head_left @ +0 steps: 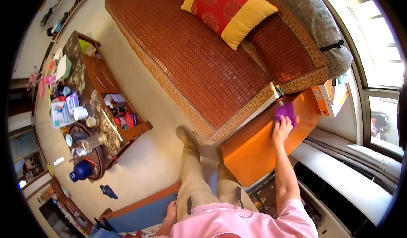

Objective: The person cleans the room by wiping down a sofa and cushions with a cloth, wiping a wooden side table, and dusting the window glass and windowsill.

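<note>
My right hand (282, 131) is closed on a bunched purple cloth (285, 113). It presses the cloth against the glossy orange-brown top of a wooden side table (254, 151), near the sofa's corner. Low in the view, beside my left thigh, my left hand (171, 214) shows only in part. How its fingers are set is not clear, and I see nothing in it. An orange and white box (324, 100) stands at the table's far end, to the right of the cloth.
A sofa with a brown woven mat (199, 64) borders the table, with a red and yellow cushion (231, 11) on it. At left stands a cluttered coffee table (95, 83) with an open drawer. Dark slippers (109, 192) lie on the floor. Windows are at right.
</note>
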`<state>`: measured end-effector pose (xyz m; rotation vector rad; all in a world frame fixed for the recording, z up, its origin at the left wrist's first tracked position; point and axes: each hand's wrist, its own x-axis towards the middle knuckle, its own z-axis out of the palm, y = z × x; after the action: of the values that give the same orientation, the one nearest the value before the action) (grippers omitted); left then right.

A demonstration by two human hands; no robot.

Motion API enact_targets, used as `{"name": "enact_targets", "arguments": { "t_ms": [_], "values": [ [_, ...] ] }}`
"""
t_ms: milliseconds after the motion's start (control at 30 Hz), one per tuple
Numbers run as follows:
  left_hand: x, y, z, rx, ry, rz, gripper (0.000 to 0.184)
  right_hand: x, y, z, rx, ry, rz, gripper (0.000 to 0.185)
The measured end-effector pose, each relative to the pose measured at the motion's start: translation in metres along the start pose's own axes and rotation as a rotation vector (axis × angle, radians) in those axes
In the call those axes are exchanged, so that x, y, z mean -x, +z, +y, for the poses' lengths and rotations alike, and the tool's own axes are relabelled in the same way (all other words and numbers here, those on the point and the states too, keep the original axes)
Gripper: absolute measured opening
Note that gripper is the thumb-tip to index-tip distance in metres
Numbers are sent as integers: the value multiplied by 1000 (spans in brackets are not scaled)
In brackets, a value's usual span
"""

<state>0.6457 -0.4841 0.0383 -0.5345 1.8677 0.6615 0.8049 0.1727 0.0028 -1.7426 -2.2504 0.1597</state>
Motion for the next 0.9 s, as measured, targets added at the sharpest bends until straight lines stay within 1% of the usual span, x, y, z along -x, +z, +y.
{"name": "enact_targets", "arguments": {
  "t_ms": [33,67,133,200,267,300,333,400,433,500,533,567,600,633,767,800,867,900],
  "values": [
    [-13,-11,6,88,-81,-77,27,21,-4,-19,-29,-58,-7,32],
    [-16,-21,21,84,-77,-80,27,44,-10,-34,-61,-121,-15,32],
    [-24,-40,61,127,61,-47,26,94,-26,-56,-107,-94,-120,33],
    [-30,-71,88,108,53,-29,27,145,-41,-63,-135,-38,-149,34],
    [-40,-102,114,89,63,-9,28,193,-46,-51,-79,122,-166,36],
    [-34,-117,124,131,30,-9,30,214,-45,-44,-27,232,-157,38],
    [-30,-129,135,172,-8,-12,32,227,-43,-36,29,342,-152,39],
    [-34,-150,145,178,11,16,33,230,-36,-26,68,454,-81,42],
    [-33,-160,153,171,-11,32,32,218,-33,-24,53,558,-88,41],
    [-35,-175,171,164,-58,38,29,183,-16,-22,69,835,-8,41],
    [-40,-179,179,150,-41,38,29,160,-7,-24,98,949,25,41],
    [-45,-182,188,96,-36,37,29,140,2,-23,117,978,51,40],
    [-50,-185,199,42,-30,35,29,120,9,-22,123,973,42,39],
    [-57,-189,212,-25,-15,0,32,104,17,-21,135,891,73,38],
    [-83,-191,274,-86,70,-43,32,54,30,-53,127,777,101,38],
    [-93,-187,294,-99,90,-47,32,49,32,-62,161,780,113,38],
    [-108,-195,328,-101,121,-124,31,61,31,-69,136,697,100,40],
    [-111,-196,346,-149,154,-149,30,79,23,-76,138,724,100,40]
  ]
}}
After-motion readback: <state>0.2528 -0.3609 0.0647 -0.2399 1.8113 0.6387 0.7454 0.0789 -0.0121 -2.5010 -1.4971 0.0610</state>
